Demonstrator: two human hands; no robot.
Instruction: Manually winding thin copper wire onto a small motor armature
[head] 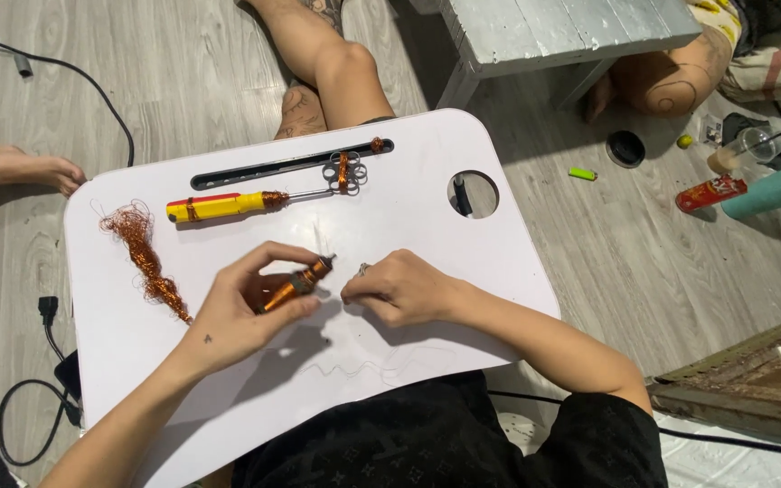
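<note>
Left hand [244, 307]: fingers curled narrow around a small copper-wound spool [297, 283], thumb underneath, index arched over the top. Spool tilted, dark tip pointing up and away toward the right hand. Wrist cocked back, forearm running down to the lower-left corner, palm side facing the tray.

Right hand [399, 287]: fingers pinched tight, tips tucked under, just beside the spool tip with a small gap between. Can't tell whether a wire is caught in the pinch; too fine to see. Ring on one finger. Knuckles up, forearm angled off to the lower right, elbow bent near the person's dark shirt.

Both hands hover low over the white lap tray [463, 235], roughly mid-tray. A thin pale strand [354, 369] lies on the tray just below the hands.

Left of the left fingers: a loose tangle of copper wire [142, 258], running diagonally, well apart from the spool.

Above the fingers: yellow-handled screwdriver [219, 206] lying flat, its shaft reaching to a small metal bobbin frame [344, 172] wrapped in copper, which sits at the tray's slot [255, 170]. Round cut-out in the tray further right.

Beyond the tray: another person's legs on the wood floor [662, 262], a green lighter [582, 173], a teal tumbler [775, 188], cables at far left.
</note>
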